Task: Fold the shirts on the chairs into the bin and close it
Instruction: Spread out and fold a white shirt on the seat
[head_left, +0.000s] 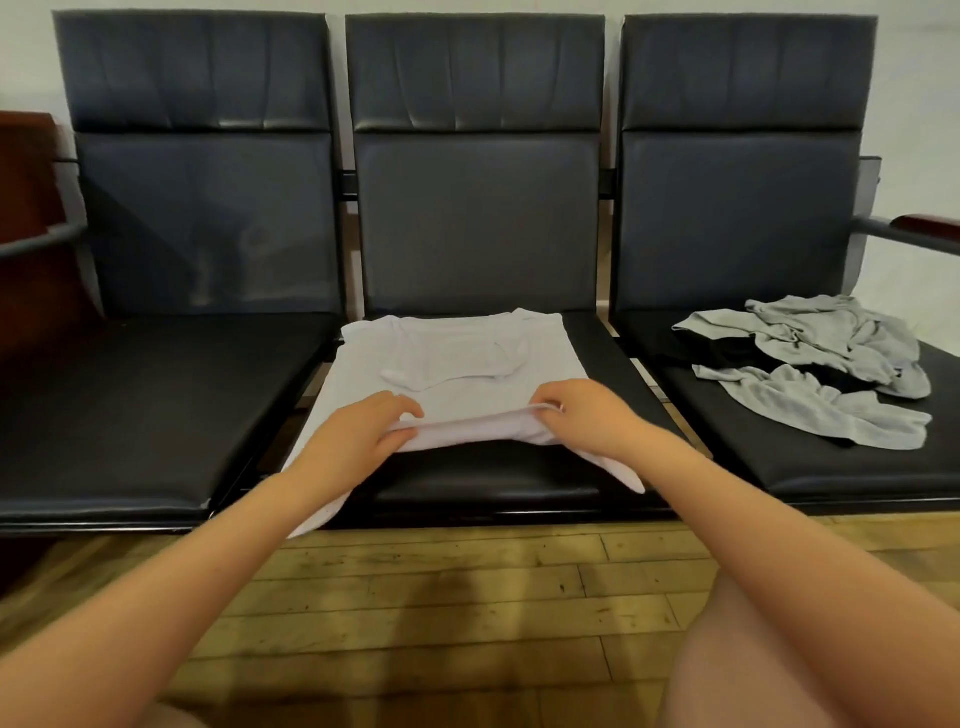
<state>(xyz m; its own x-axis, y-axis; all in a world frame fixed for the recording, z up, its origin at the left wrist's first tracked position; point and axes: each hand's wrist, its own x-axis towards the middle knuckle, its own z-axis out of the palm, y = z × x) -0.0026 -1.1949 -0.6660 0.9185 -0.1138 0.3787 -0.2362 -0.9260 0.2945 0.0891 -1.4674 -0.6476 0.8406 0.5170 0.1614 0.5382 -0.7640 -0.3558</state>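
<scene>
I see both hands, left hand (358, 436) and right hand (582, 415), pinching the white shirt (457, 379) hem on the middle chair (597, 332)

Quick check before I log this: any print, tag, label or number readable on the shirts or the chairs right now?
None: no text can be read in this view.
White shirt, gripped by the left hand and right hand: plain, no print or tag showing.
Grey shirts on the right chair: crumpled, no lettering visible.
Chairs: no label or number.
</scene>
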